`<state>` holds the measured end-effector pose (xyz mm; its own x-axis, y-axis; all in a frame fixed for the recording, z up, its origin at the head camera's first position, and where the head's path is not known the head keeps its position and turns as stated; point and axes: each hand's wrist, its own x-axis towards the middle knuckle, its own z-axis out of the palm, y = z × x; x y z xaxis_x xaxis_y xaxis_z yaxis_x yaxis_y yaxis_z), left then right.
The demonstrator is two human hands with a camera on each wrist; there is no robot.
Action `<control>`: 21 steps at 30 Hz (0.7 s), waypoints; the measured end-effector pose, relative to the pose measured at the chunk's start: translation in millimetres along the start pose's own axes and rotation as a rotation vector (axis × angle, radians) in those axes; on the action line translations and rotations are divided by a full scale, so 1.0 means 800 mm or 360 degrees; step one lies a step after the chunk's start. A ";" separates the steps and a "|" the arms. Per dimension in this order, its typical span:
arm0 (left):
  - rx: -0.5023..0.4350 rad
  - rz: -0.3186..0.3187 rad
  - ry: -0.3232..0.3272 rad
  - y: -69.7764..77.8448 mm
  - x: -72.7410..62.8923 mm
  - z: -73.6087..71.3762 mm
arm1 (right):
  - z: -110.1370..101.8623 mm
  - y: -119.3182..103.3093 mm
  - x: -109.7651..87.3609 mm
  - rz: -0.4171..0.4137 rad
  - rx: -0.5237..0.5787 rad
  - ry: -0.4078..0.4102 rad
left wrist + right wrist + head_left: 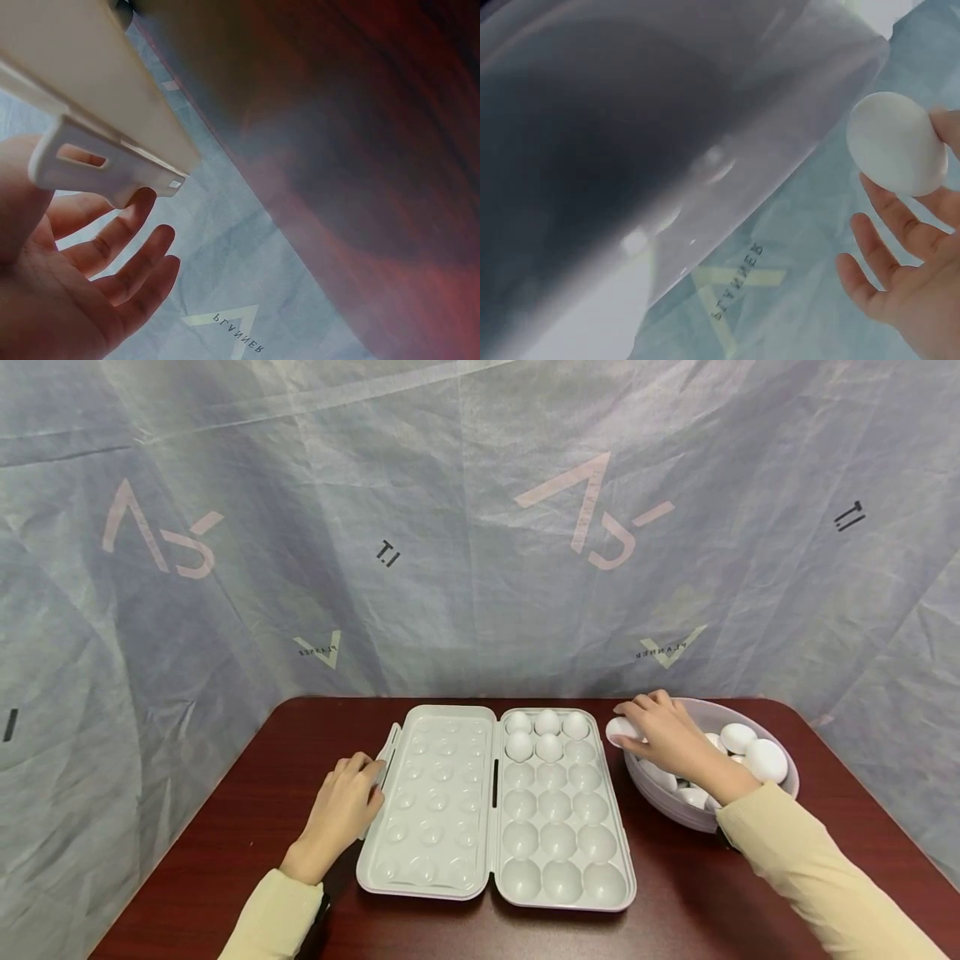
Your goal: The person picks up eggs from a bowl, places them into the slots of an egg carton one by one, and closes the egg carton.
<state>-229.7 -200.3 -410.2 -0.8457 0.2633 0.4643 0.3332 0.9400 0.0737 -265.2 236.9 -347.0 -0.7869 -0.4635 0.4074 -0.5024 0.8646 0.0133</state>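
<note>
An egg box lies opened flat on the table, its lid on the left and its cupped tray on the right. Eggs fill the tray's far row, and two more sit in the second row's left and middle cups. My left hand holds the latch flap at the lid's left edge, fingertips against it. Between thumb and fingers my right hand pinches a white egg, held over the left rim of a bowl. Several white eggs lie in that bowl, partly hidden by my right forearm.
The dark red-brown table carries the box and bowl. A grey printed cloth hangs behind the table and along its sides. The bowl stands close to the tray's right side.
</note>
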 end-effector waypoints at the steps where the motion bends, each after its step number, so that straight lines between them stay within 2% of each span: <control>1: 0.0000 0.0000 0.0000 0.000 0.000 0.000 | 0.002 -0.001 0.003 0.0000 0.0010 -0.0006; 8: 0.0007 0.0004 0.0001 0.000 0.002 0.000 | 0.014 -0.012 0.020 0.0030 0.0150 -0.0053; 14: 0.0002 0.0002 0.0005 0.000 0.001 -0.001 | 0.028 -0.019 0.028 -0.0040 0.0142 -0.0055; 21: 0.0001 0.0004 0.0028 0.001 0.001 -0.001 | 0.046 -0.024 0.034 -0.0054 0.0120 -0.0150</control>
<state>-229.6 -199.4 -409.1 -0.8374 0.2617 0.4800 0.3350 0.9395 0.0722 -290.3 200.3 -369.5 -0.7976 -0.5114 0.3199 -0.5519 0.8327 -0.0446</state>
